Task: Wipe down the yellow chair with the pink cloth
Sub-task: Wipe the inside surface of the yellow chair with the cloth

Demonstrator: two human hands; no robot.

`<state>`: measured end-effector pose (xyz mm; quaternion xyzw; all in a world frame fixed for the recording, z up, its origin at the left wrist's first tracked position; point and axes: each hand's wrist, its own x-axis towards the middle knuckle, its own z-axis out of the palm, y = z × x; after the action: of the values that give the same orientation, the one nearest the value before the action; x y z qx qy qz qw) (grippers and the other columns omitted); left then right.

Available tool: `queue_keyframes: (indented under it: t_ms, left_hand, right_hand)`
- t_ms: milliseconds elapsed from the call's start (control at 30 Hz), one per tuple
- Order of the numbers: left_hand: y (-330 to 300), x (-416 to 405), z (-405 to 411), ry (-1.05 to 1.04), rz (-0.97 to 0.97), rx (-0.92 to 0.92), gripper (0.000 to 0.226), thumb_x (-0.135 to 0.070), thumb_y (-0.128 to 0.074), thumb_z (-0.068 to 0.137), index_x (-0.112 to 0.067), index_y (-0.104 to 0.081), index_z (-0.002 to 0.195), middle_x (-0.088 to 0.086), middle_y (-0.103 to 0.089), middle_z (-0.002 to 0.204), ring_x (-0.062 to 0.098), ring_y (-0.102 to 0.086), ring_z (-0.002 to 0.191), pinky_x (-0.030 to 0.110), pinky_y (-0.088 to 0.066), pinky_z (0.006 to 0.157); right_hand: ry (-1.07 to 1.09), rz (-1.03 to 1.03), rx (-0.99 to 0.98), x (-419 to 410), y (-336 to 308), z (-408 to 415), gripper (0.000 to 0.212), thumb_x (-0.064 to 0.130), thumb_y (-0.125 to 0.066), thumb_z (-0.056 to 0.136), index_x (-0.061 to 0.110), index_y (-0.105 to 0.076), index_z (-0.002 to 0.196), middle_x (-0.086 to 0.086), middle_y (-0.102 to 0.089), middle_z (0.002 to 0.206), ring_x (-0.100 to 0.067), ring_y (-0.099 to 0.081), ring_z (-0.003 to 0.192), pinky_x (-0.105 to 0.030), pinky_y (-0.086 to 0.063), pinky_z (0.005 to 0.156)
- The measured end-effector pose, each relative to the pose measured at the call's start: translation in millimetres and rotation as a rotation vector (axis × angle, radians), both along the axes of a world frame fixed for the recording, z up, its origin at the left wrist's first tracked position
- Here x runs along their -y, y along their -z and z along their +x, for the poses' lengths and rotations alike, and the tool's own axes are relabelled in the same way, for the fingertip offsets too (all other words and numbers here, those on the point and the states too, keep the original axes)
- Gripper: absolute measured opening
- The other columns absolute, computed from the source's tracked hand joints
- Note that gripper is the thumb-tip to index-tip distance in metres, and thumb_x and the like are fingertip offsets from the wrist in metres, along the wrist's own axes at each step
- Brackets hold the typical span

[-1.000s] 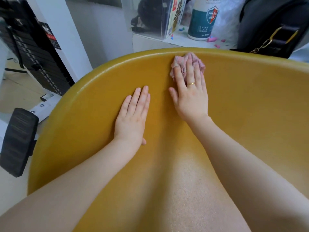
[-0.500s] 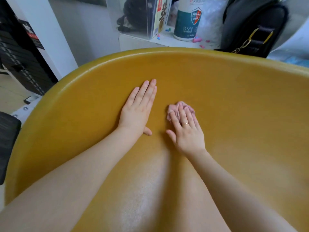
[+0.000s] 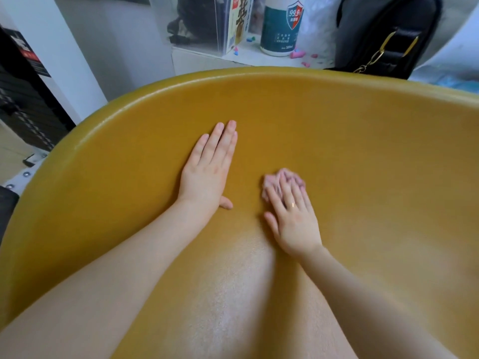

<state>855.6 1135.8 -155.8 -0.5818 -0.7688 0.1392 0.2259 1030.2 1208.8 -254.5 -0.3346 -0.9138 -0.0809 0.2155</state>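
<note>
Pink cloth point(image 3: 274, 180) bunched, blurred under right hand point(image 3: 295, 224) on yellow chair point(image 3: 363, 156).

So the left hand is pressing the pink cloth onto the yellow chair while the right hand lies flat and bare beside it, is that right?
Not quite: the hands are swapped. In the head view the right hand presses the pink cloth onto the yellow chair, and the left hand lies flat and bare beside it.

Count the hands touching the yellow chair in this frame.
2. The left hand lies flat on the bare yellow chair; the right hand presses the pink cloth against it, just to the right.
</note>
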Motion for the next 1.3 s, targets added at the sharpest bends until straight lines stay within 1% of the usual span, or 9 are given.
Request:
queue_keyframes:
  t_ms: [100,200,333,467,667,800,933,1100,1300]
  left_hand:
    - [-2,1,0,0.01,0.01,-0.013,0.142,-0.078,-0.057,0.058,0.002,0.034,0.134,0.013,0.025,0.152,0.028,0.016,0.142,0.038,0.016,0.107]
    - [-4,1,3,0.011,0.026,-0.016,0.138,-0.077,-0.056,0.062,0.001,0.029,0.138,0.013,0.023,0.153,0.028,0.014,0.143,0.038,0.014,0.109]
    - [-10,-10,7,0.055,0.082,-0.055,0.134,-0.073,-0.061,0.061,-0.001,0.017,0.143,0.01,0.014,0.156,0.025,0.005,0.144,0.036,0.003,0.115]
    - [-14,-22,8,0.026,0.1,-0.075,0.142,-0.073,-0.065,0.055,0.0,0.023,0.14,0.011,0.014,0.156,0.025,0.005,0.144,0.036,0.007,0.113]
    - [-9,-18,6,0.02,0.118,-0.128,0.144,-0.081,-0.063,0.04,-0.004,0.001,0.144,0.005,-0.012,0.157,0.02,-0.017,0.143,0.033,-0.013,0.115]
    - [-6,-20,6,0.023,0.103,-0.095,0.139,-0.074,-0.063,0.055,-0.002,0.017,0.142,0.01,0.007,0.157,0.025,0.0,0.145,0.036,0.003,0.113]
    - [-4,-22,8,0.015,0.096,-0.063,0.137,-0.068,-0.064,0.061,-0.001,0.026,0.138,0.011,0.017,0.155,0.027,0.009,0.144,0.037,0.008,0.113]
    - [-7,-23,10,-0.001,0.068,0.009,0.136,-0.064,-0.066,0.063,-0.002,0.029,0.136,0.01,0.022,0.154,0.026,0.014,0.143,0.036,0.012,0.111]
    - [-11,-26,22,-0.033,0.055,0.001,0.135,-0.061,-0.068,0.065,0.0,0.027,0.138,0.014,0.022,0.153,0.029,0.014,0.142,0.038,0.007,0.113]
  right_hand:
    - [0.019,-0.099,0.104,20,19,22,0.059,0.051,-0.01,0.098,0.016,-0.033,0.139,-0.013,-0.031,0.146,-0.029,-0.024,0.135,-0.036,-0.007,0.113]
    - [0.013,-0.045,0.148,8,2,22,0.059,0.051,-0.007,0.098,0.017,-0.034,0.138,-0.013,-0.038,0.144,-0.03,-0.035,0.132,-0.035,-0.01,0.112]
    - [0.097,0.169,-0.049,-41,-63,-9,0.056,0.043,-0.033,0.091,0.011,-0.045,0.135,-0.021,-0.041,0.141,-0.036,-0.041,0.128,-0.04,-0.018,0.107]
    - [0.114,0.276,-0.174,-72,-124,-38,0.058,0.041,-0.038,0.092,0.01,-0.036,0.141,-0.024,-0.032,0.146,-0.038,-0.029,0.135,-0.041,-0.014,0.11]
    - [0.06,0.172,-0.106,-49,-58,-24,0.061,0.043,-0.039,0.09,0.01,-0.034,0.141,-0.023,-0.029,0.147,-0.037,-0.019,0.136,-0.04,-0.004,0.113]
    - [0.02,0.003,0.058,5,15,17,0.062,0.049,-0.033,0.091,0.011,-0.034,0.14,-0.016,-0.025,0.147,-0.032,-0.018,0.136,-0.038,-0.004,0.114]
    - [0.037,-0.092,0.054,20,17,25,0.065,0.054,-0.013,0.096,0.012,-0.039,0.138,-0.014,-0.031,0.146,-0.03,-0.024,0.135,-0.035,-0.007,0.113]
    - [0.104,0.164,-0.108,-34,-43,-8,0.057,0.043,-0.036,0.089,0.011,-0.045,0.136,-0.02,-0.04,0.142,-0.036,-0.038,0.13,-0.04,-0.018,0.108]
    - [0.104,0.334,-0.19,-70,-104,-27,0.056,0.041,-0.037,0.091,0.011,-0.04,0.139,-0.021,-0.038,0.144,-0.036,-0.034,0.132,-0.04,-0.013,0.11]
